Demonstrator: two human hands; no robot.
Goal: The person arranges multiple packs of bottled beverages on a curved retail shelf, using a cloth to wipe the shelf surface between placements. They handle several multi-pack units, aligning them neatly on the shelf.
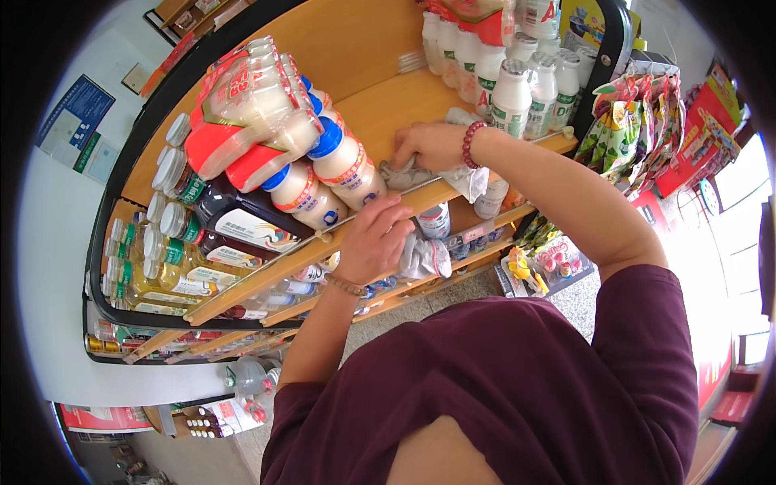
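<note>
My right hand (433, 145), with a beaded bracelet at the wrist, grips a greyish-white cloth (407, 176) and presses it on the wooden shelf (379, 106). Part of a white cloth (467, 182) hangs over the shelf's front edge below that wrist. Near the front rail (418, 195), my left hand (377, 236) has curled fingers around another crumpled whitish cloth (427, 257), which hangs out beside the thumb. Just left of the hands stand milk-drink bottles (348, 163) with blue caps. White foil-topped bottles (512, 97) are close to my right forearm.
Shrink-wrapped bottle packs (254, 115) lean over the blue-capped bottles. Dark and yellow juice bottles (188, 267) fill the shelf's left end. A lower shelf holds cans (435, 219). Snack bags (624, 127) hang at the right end, and a display box (545, 270) sits below.
</note>
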